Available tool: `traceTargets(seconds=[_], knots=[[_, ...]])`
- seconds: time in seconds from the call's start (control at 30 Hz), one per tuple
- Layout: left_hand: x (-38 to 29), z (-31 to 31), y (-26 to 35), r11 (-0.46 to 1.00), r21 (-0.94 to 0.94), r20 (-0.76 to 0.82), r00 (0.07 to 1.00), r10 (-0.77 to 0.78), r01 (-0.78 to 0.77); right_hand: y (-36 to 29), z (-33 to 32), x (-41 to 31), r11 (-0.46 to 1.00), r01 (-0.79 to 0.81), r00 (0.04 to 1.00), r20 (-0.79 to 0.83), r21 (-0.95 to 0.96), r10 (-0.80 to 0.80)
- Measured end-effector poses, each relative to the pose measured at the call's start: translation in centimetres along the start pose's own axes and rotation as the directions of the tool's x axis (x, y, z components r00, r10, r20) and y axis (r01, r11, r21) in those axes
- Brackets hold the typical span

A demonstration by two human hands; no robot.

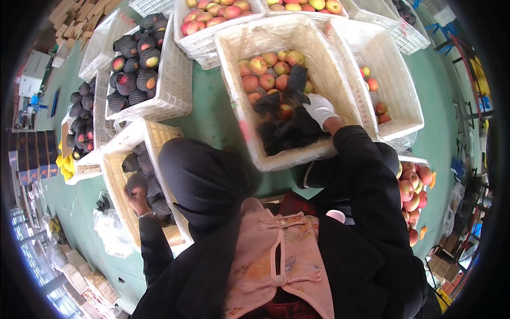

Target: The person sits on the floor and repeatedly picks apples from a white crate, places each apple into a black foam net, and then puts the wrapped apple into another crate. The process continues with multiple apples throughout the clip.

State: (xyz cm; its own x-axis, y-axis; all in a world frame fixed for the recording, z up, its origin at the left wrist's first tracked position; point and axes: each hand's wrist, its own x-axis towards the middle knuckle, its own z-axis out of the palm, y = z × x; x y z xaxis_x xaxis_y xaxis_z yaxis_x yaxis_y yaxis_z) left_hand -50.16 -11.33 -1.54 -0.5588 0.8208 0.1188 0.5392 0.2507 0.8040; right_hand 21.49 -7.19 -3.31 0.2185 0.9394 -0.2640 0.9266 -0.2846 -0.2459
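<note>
My bare left hand (138,199) is in the crate (115,175) to my left, its fingers around an apple in a black foam net (136,182). More netted apples (153,187) lie packed beside it. In the large lined crate (275,161) before me is my right hand (320,109) in a white glove. Its fingertips pinch a dark foam net (296,97), slightly blurred. Below them is a heap of black foam nets (291,131). Bare red-yellow apples (266,81) fill the far part of that crate, with one upright foam net (298,78) among them.
A crate of netted apples (175,87) stands at the far left. To the right are a crate with several loose apples (398,79) and a heap of bare apples (412,191). Another apple crate (217,30) is at the back. Clear plastic (113,231) lies on the green floor.
</note>
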Motion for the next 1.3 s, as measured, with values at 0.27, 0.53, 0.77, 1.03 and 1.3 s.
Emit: traceTargets(seconds=[0.27, 0.53, 0.77, 1.03, 1.3], knots=[[-0.6, 2.3, 0.5, 0.816, 0.567, -0.141, 0.963, 0.228, -0.110, -10.1, -6.2, -3.8, 0.794, 0.301, 0.940, -0.304, 0.528, -0.154], [-11.4, 8.2, 30.8, 0.698, -0.452, 0.415, 0.562, 0.715, -0.555, -20.7, -13.1, -15.1, 0.273, 0.506, 0.790, -0.313, 0.818, -0.527], [-17.3, 11.0, 35.4, 0.593, -0.463, 0.332, 0.491, 0.805, -0.659, -19.4, -13.4, -18.2, 0.377, 0.506, 0.815, -0.285, 0.776, -0.505], [-17.1, 10.8, 34.1, 0.665, -0.581, 0.252, 0.673, 0.696, -0.470, -19.7, -13.8, -19.9, 0.149, 0.187, 0.846, -0.082, 0.971, -0.526], [-19.1, 12.5, 33.2, 0.669, -0.705, 0.685, 0.472, 0.554, 0.237, -18.7, -12.1, -17.8, -0.079, 0.028, 0.824, -0.067, 0.997, -0.563]])
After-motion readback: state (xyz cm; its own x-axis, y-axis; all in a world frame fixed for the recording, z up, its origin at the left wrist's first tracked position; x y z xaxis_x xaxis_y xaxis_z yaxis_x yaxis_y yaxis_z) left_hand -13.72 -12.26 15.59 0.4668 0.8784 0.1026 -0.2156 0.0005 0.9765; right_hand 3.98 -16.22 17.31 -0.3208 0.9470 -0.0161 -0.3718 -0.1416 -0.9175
